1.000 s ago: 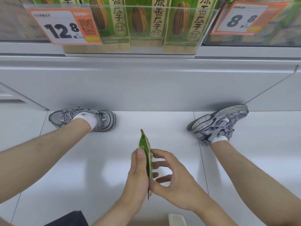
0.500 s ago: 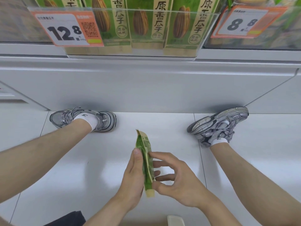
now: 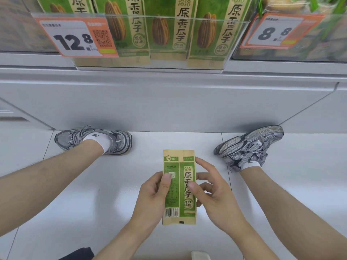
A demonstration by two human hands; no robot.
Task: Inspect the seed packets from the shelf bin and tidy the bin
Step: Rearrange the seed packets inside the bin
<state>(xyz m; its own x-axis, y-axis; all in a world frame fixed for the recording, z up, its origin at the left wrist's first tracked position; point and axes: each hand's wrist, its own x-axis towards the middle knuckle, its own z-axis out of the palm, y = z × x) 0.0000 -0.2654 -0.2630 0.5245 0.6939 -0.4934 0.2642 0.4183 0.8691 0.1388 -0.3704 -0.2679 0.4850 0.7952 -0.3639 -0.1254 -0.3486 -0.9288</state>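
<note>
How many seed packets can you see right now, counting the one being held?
5: one held in both hands, and four standing in the shelf bin, at far left, left-centre, centre and right. More may be hidden behind those.

Left hand [image 3: 153,196] and right hand [image 3: 214,196] both pinch the seed packet [image 3: 179,186], thumbs on top, forearms angled inward.

seed packet [image 3: 179,186]: matt paper | bin [image 3: 169,25]: clear glossy plastic | floor [image 3: 93,194]: glossy tile
</note>
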